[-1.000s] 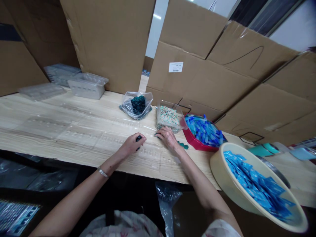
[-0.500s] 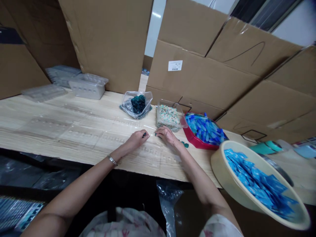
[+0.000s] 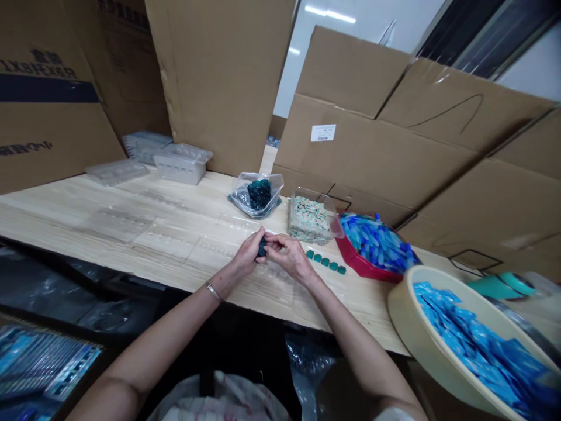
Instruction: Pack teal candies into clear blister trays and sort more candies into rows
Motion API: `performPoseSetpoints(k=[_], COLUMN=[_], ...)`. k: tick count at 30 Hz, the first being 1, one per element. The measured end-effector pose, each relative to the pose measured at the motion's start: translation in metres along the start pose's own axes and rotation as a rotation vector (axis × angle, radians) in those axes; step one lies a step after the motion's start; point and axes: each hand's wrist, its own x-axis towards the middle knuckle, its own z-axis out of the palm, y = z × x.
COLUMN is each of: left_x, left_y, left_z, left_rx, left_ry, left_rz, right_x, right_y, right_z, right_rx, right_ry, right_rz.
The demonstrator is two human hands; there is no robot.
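Note:
My left hand [image 3: 248, 254] and my right hand [image 3: 284, 255] meet above the wooden table, their fingers closed together on a small dark teal piece [image 3: 262, 248], which they mostly hide. A short row of small teal square tiles [image 3: 325, 262] lies on the table to the right of my right hand, not touching it. Clear moulded plastic sheets [image 3: 169, 242] lie flat under and left of my hands. Behind my hands stands a clear plastic bag [image 3: 254, 197] holding a dark teal mass.
A clear box of speckled tiles [image 3: 309, 217] and a red tray of blue pieces [image 3: 355, 263] stand right of my hands. A cream basin of blue packets [image 3: 405, 310] tilts at the right. Stacked plastic trays [image 3: 182, 164] sit at the back left, against cardboard sheets.
My hands have come together on the dark teal piece. The few teal tiles by my right hand now form a longer row. The whole view has shifted as my head moved.

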Motion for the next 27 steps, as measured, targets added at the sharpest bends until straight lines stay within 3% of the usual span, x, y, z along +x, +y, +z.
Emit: performPoseSetpoints(k=[5, 10, 18, 22, 27], left_x=[-0.002, -0.001, -0.003, -0.002, -0.001], left_y=[0.000, -0.001, 0.002, 0.000, 0.005], left_z=[0.003, 0.004, -0.001, 0.000, -0.001], left_rx=[0.037, -0.015, 0.021, 0.140, -0.004], left_ry=[-0.011, -0.057, -0.103, -0.024, -0.113], left_rz=[-0.007, -0.032, 0.005, 0.040, 0.023], right_x=[0.005, 0.011, 0.012, 0.011, 0.012], right_y=[0.008, 0.008, 0.005, 0.004, 0.014], right_z=[0.004, 0.003, -0.007, -0.006, -0.007], right_rx=[0.268, 0.232, 0.254, 0.284, 0.375], right_ry=[0.021, 0.129, 0.230, 0.212, 0.254], right_rz=[0.188, 0.269, 0.298, 0.291, 0.299])
